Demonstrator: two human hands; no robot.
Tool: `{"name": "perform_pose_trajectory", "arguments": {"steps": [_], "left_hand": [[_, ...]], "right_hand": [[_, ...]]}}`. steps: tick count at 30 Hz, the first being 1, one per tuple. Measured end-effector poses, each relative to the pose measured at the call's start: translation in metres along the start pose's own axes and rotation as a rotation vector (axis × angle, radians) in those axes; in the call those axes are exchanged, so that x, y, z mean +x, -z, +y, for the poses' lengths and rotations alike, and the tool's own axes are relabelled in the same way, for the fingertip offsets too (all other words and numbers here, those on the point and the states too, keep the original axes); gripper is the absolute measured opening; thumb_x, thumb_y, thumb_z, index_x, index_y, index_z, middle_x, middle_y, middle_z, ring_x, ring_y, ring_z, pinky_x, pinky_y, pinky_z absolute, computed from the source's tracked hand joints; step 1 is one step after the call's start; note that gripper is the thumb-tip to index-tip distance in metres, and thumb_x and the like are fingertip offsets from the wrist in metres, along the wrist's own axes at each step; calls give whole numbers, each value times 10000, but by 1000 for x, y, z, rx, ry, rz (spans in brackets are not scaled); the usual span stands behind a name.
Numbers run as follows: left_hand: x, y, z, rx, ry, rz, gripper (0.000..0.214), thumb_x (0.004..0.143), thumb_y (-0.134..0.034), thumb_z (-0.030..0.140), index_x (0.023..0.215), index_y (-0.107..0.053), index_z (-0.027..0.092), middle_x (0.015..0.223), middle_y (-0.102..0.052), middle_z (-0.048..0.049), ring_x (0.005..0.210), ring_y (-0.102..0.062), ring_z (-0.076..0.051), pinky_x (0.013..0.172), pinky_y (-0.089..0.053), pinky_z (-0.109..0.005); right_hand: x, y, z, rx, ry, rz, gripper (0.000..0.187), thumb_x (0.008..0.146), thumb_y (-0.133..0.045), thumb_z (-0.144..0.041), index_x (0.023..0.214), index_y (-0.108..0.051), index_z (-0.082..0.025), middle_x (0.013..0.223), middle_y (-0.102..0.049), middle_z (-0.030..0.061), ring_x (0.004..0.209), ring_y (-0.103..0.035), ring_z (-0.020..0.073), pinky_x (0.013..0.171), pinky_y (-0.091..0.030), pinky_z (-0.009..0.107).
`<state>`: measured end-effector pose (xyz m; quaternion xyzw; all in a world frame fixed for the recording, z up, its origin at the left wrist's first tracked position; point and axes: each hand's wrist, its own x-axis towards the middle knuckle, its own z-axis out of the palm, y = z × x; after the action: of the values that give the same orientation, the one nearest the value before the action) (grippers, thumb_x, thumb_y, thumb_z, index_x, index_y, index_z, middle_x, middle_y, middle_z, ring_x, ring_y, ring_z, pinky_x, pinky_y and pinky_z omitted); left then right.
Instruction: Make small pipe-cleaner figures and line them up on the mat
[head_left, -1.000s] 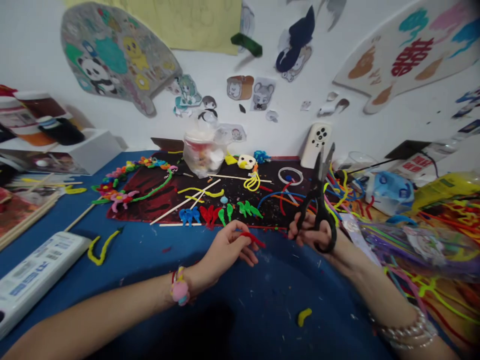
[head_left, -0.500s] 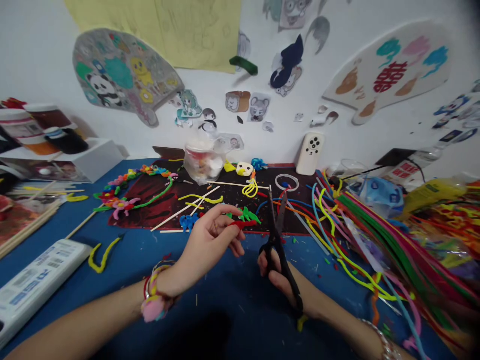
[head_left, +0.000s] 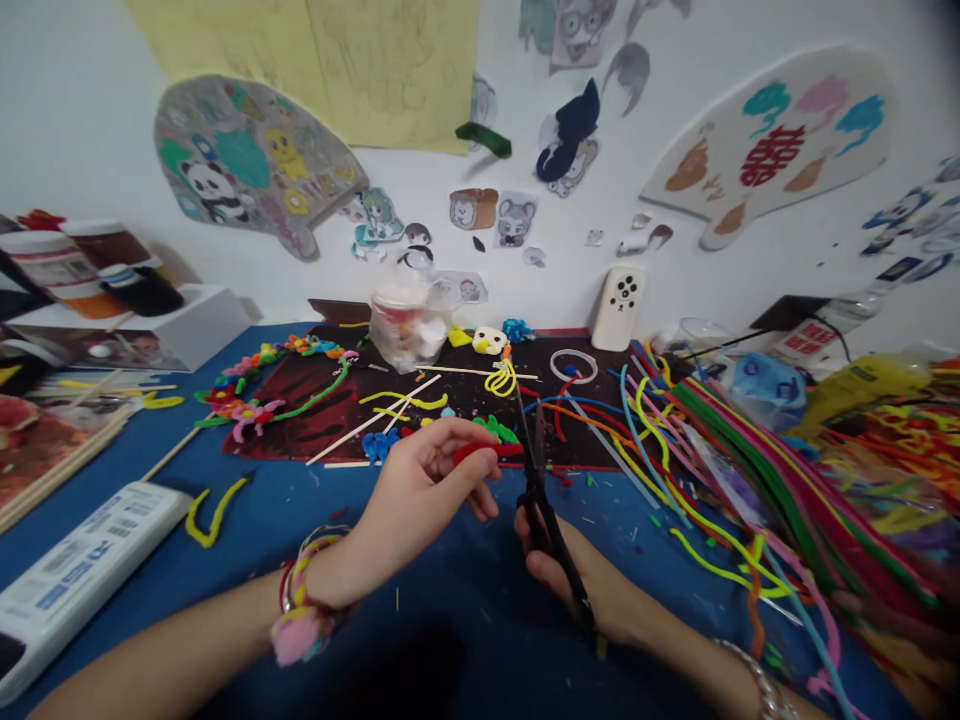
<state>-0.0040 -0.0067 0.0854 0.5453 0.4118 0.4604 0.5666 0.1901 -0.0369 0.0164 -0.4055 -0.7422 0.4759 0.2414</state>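
My left hand [head_left: 416, 495] pinches a short folded red pipe cleaner [head_left: 484, 452] above the blue table [head_left: 465, 610], its free end pointing right. My right hand [head_left: 577, 585] grips black scissors [head_left: 541, 500] by the handles. Their blades point up and away, slightly parted, right at the red piece's tip. Just behind the hands, small blue, red and green bent pipe-cleaner shapes [head_left: 495, 430] lie on a dark red-and-black mat [head_left: 300, 400]. A fluffy bracelet sits on my left wrist.
A big spread of long coloured pipe cleaners [head_left: 750, 450] covers the table's right side. On the mat lie wooden sticks [head_left: 375, 420], a flower garland [head_left: 255, 375] and a plastic tub [head_left: 405, 320]. A white box [head_left: 75, 560] and a yellow piece [head_left: 210, 510] lie left.
My right hand brought the scissors from the right and upright down to the middle, blades now at the red piece. My left hand lifted the red piece slightly. The view tilted down.
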Motion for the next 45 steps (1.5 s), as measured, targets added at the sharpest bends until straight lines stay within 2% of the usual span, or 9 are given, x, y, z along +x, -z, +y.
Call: {"name": "perform_pose_trajectory", "arguments": {"steps": [9,19,23,30,39,45], "left_hand": [[-3,-2,0,116,-78,8,115,780,-570,231,875,-558,168,645,-614,8,527,-625,-119,497,-525,-214],[-4,-1,-1,250,-125,105,102,757,-598,243,837,-579,183,641,-628,13,526,-622,-111,504,-510,-195],[-5,-3,-4,257,-139,68,88,763,-589,252,825,-581,190,676,-638,9,540,-617,-107,517,-510,-198],[-5,-6,-10,302,-121,10,82,779,-563,252,827,-589,191,678,-619,7,562,-619,-114,533,-515,-208],[-5,-7,-9,251,-116,21,66,763,-563,232,806,-595,193,635,-622,5,537,-609,-114,514,-513,-207],[-6,-7,-11,275,-119,11,67,776,-559,246,821,-589,208,623,-619,16,550,-614,-118,516,-512,-209]], "right_hand": [[-1,-5,-4,-89,34,8,387,825,-412,-551,957,-392,-187,898,-468,54,793,-437,188,709,-411,339],[-1,-6,-9,-130,87,20,390,824,-447,-494,1055,-389,-185,937,-493,71,814,-462,203,737,-418,348],[0,-7,-8,-145,86,34,394,813,-470,-495,1039,-396,-181,932,-493,69,801,-459,200,736,-414,338],[0,-7,-2,-150,51,39,319,861,-397,-480,979,-415,-185,918,-495,62,785,-450,188,718,-418,337],[2,-7,-3,-140,87,45,281,864,-415,-441,994,-412,-192,916,-500,58,801,-456,193,739,-427,358],[4,-8,-1,-169,72,57,308,867,-373,-499,897,-412,-195,830,-477,37,721,-425,171,659,-417,318]]}}
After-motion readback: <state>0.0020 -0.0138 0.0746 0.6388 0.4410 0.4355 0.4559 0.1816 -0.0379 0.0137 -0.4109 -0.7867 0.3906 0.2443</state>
